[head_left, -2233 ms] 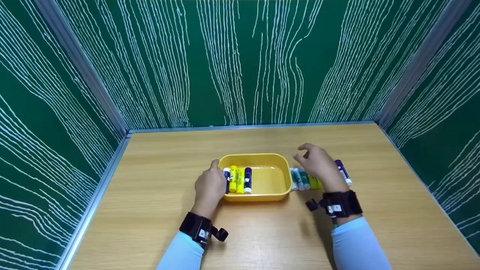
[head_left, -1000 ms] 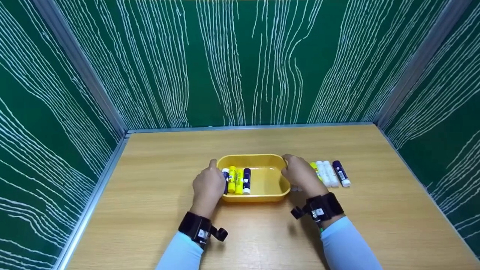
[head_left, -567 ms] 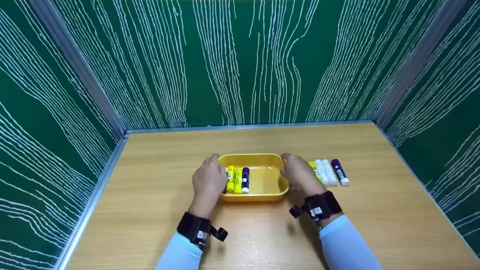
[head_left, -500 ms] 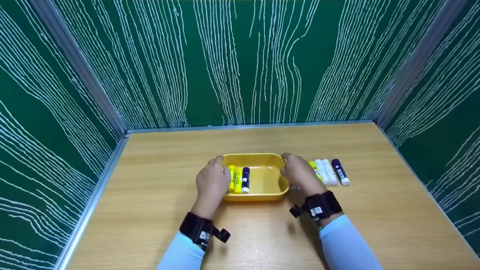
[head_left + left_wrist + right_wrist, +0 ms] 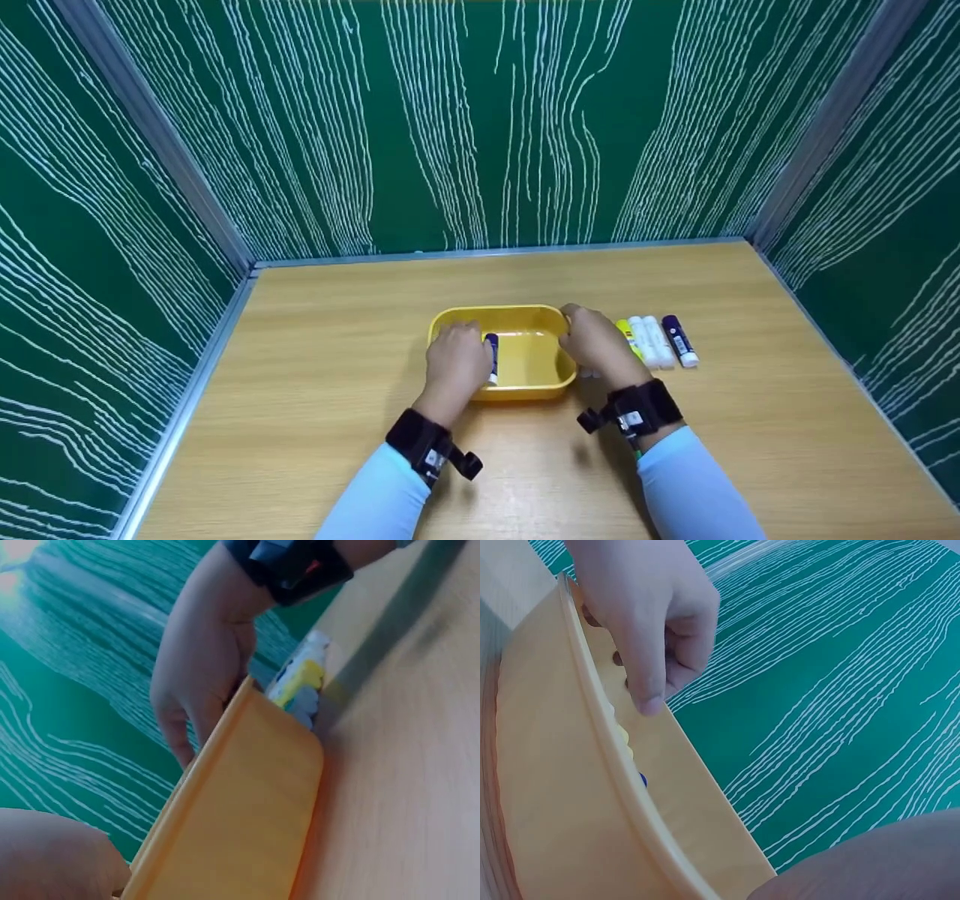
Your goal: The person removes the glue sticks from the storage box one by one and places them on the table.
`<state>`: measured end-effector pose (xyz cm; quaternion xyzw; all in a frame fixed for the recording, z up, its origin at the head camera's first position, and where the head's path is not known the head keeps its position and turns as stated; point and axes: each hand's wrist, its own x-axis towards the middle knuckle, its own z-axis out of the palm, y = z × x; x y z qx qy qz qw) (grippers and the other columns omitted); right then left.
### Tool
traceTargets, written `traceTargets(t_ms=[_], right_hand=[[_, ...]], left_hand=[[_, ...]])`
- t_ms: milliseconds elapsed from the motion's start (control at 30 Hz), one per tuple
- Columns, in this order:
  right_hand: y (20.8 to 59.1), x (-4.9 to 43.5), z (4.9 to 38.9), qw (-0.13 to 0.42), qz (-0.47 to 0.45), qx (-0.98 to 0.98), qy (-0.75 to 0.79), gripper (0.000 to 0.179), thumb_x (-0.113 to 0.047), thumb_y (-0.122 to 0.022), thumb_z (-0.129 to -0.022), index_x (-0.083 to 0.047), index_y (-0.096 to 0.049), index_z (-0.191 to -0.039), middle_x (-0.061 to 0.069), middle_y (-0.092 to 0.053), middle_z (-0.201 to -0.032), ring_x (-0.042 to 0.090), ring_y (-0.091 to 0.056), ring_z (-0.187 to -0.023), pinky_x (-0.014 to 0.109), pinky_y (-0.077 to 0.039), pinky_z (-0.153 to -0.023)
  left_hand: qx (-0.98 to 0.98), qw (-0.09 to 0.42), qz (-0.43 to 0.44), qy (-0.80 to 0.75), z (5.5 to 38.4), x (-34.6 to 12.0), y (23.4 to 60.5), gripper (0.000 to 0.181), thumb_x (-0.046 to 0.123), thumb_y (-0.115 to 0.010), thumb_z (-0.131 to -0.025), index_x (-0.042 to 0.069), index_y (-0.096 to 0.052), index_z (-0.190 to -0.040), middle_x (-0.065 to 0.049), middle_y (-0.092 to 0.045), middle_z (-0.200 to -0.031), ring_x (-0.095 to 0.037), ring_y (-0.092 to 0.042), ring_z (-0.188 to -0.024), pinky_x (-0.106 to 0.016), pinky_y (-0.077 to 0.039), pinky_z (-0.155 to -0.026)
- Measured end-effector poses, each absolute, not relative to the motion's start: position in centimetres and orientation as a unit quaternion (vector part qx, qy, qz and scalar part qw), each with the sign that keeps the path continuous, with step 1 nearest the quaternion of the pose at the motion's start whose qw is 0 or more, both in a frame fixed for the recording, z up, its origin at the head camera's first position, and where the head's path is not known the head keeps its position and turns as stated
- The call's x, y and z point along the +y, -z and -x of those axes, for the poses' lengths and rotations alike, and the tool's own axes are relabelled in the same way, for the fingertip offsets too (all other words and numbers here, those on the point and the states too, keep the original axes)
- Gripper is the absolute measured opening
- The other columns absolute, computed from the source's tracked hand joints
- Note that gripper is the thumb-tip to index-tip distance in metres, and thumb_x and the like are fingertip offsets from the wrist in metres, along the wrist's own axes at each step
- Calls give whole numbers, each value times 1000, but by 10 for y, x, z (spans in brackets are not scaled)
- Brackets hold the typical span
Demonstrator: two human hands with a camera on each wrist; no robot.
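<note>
A yellow plastic tray (image 5: 536,356) sits on the table with glue sticks lying side by side at its left end. My left hand (image 5: 457,361) is inside that end, above the sticks, its fingers bent down and the tips partly hidden. The navy glue stick (image 5: 493,367) shows just right of it; the yellow ones are covered in the head view, though yellow stick ends (image 5: 625,742) peek over the rim in the right wrist view. With thumb and fingers over the right rim, my right hand (image 5: 598,341) grips the tray, as the left wrist view also shows.
Right of the tray lies a row of glue sticks: a yellow one (image 5: 628,337), white ones (image 5: 651,341) and a navy one (image 5: 679,341). My right hand partly hides others there. Green panels (image 5: 540,150) with white lines enclose the wooden table (image 5: 322,337).
My right hand came from above the loose glue sticks to the tray's right rim and stayed. My left hand left the left rim and moved right, over the sticks inside.
</note>
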<state>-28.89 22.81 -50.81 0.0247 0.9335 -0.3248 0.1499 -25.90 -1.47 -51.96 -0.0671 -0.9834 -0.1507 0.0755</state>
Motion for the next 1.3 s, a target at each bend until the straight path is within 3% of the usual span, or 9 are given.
traceTargets(t_ms=[167,333,467,600,833,1100,1300], right_hand=[[506,228,290,162,-32,931,325,62,-5,-56,-111,-5,-43,-172,33,-62,-155,29,-76,-76,37,-65,-57],[505,228,290,171,-35,930,322,64,-5,-57,-111,-6,-42,-173,32,-59,-161,33,-77,-97,35,-67,-64],[505,230,290,169,-33,932,318,63,-6,-58,-111,-5,-43,-172,31,-59,-163,33,-76,-107,35,-67,-69],[506,230,290,169,-35,929,328,63,-6,-58,-112,-6,-42,-173,33,-60,-160,30,-77,-87,34,-65,-59],[506,229,292,158,-18,940,301,62,-9,-58,-112,-4,-42,-172,35,-69,-144,26,-75,-62,35,-61,-52],[504,228,292,173,-30,933,316,62,-8,-57,-113,-5,-41,-173,34,-63,-154,28,-76,-73,36,-64,-56],[504,228,293,171,-25,934,314,62,-9,-58,-113,-4,-41,-173,33,-61,-157,29,-77,-86,34,-65,-59]], left_hand=[[-986,25,62,151,268,-12,519,28,34,-72,-110,8,-78,-114,-13,-83,-104,-34,-80,-94,-52,-66,-78],[-991,-18,46,124,272,-7,521,28,38,-70,-111,12,-79,-109,-11,-84,-105,-32,-81,-96,-52,-65,-77],[-992,-44,34,109,274,-1,521,29,37,-66,-113,12,-80,-121,-12,-85,-113,-33,-82,-102,-55,-66,-76],[-992,-46,40,112,273,4,519,31,28,-64,-112,12,-77,-135,-12,-85,-117,-33,-82,-102,-51,-67,-77],[-992,-25,65,106,272,13,523,26,16,-67,-107,9,-76,-130,-12,-85,-112,-32,-83,-99,-49,-67,-78],[-988,-55,69,130,274,22,522,27,5,-69,-103,8,-76,-129,-11,-84,-118,-29,-80,-101,-46,-66,-79],[-985,-62,66,148,280,24,524,15,6,-76,-99,8,-79,-114,-10,-83,-111,-26,-77,-96,-46,-66,-80]])
